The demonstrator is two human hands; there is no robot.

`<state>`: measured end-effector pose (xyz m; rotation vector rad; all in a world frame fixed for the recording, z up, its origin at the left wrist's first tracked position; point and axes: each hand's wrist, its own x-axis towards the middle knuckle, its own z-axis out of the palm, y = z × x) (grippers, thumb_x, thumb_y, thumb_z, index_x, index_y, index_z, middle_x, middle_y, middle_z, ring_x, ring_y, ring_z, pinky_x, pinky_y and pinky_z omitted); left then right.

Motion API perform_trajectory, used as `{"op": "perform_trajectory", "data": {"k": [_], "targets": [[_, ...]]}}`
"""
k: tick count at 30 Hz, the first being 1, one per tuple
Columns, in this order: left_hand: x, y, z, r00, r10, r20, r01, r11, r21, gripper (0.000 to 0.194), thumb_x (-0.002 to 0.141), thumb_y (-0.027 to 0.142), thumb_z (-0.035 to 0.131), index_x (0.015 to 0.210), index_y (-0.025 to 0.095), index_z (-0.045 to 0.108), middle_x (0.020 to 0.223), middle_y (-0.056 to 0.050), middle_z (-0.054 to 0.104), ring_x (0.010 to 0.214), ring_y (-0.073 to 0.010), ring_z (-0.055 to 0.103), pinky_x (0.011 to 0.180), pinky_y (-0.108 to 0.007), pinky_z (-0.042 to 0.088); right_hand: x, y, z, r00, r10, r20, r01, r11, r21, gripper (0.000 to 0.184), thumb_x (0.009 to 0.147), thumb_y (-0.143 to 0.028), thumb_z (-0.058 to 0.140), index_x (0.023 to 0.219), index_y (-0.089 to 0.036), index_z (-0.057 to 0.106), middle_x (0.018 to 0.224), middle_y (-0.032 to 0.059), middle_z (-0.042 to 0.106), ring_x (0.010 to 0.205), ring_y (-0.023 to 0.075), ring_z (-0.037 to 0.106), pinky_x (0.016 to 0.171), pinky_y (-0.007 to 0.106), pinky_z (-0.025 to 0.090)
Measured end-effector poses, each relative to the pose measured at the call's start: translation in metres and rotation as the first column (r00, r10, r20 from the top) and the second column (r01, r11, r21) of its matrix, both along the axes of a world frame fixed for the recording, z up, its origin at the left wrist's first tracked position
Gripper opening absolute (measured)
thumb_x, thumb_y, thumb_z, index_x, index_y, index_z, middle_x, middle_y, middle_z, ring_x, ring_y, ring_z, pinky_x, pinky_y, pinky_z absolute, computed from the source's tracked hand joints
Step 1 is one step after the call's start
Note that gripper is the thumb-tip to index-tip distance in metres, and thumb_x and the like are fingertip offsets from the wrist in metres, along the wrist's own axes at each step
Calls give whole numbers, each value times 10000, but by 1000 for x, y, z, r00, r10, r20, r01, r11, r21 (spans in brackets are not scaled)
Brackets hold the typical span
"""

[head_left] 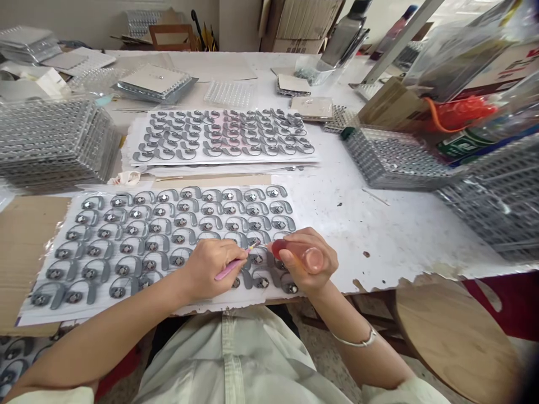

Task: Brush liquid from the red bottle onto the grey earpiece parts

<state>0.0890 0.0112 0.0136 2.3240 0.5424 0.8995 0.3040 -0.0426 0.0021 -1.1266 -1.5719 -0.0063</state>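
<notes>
My left hand (210,268) is closed around a thin pink-handled tool (231,269) with a yellowish tip; whether it is a brush or another pointed tool, I cannot tell. Its tip is at one of the grey ear-hook pieces (257,224) laid out in rows. In my right hand (314,261) is a small squeeze bottle (297,255) of reddish liquid, tilted with its narrow nozzle pointing left, close to the tool's tip. Each hooked piece carries a round dark part with a shiny metal centre. Both hands hide some pieces in the nearest rows.
A second sheet of grey hooks (219,134) lies behind. Stacked clear plastic trays (50,140) stand left, with more trays (396,157) at right beside an orange bag (467,112). A round wooden stool (455,342) is below the table's right edge.
</notes>
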Motion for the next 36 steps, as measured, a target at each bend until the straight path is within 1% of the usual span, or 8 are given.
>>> {"op": "perform_trajectory", "data": {"k": [5,9,13,17,24,30,33,36], "targets": [[-1,1,0,1000,-7,10,7,1000,-14,92,811,83,581,857,125,648,734,-65,700,643,-154,662,600,-241,512,0,1,-1,1000,-21,5,21,1000,10,167,753,-215,689,897,-190,608,698,23,620,591,157,570,478,295,463],[-3,1,0,1000,-3,10,3,999,-37,82,819,99,582,845,125,655,742,-68,703,662,-158,670,626,-249,522,0,1,-1,1000,-22,14,22,1000,17,163,753,-219,690,887,-186,604,691,19,626,590,156,575,486,293,464],[-3,2,3,999,20,-31,-23,993,-119,98,812,115,585,841,137,675,751,-60,708,658,-151,667,635,-253,524,0,1,-1,1000,-7,-4,7,1000,5,151,747,-212,688,874,-188,610,687,19,626,589,161,575,491,302,465],[-2,5,5,998,64,-29,-68,979,-190,94,800,147,603,826,155,693,743,-46,718,634,-141,662,604,-239,509,1,2,-3,999,24,-26,-25,1000,-5,161,740,-200,696,880,-187,617,698,24,631,606,165,578,514,317,479],[-2,9,5,994,95,-61,-109,948,-300,102,775,138,635,821,147,726,696,-34,703,584,-121,624,543,-214,448,-2,2,-3,998,45,-46,-46,999,-11,159,745,-209,696,880,-186,615,701,29,631,609,164,578,523,323,496],[0,12,5,989,127,-76,-147,895,-420,97,758,161,643,786,130,730,626,-27,666,509,-102,547,463,-194,382,-4,2,1,998,53,-32,-53,999,-9,152,749,-223,695,876,-188,619,700,26,627,598,158,580,506,311,495],[0,12,4,988,138,-74,-156,875,-457,98,752,167,640,769,132,729,613,-24,664,471,-89,521,432,-184,357,-3,2,-1,999,46,-21,-47,999,-18,159,747,-225,695,882,-189,619,710,29,632,607,163,585,513,317,498],[0,12,3,986,145,-81,-166,870,-464,98,749,178,646,771,135,731,622,-30,670,483,-96,534,432,-185,356,-3,3,-1,999,41,-15,-41,999,-14,167,746,-238,699,887,-190,623,713,31,635,608,168,590,513,321,499]]}}
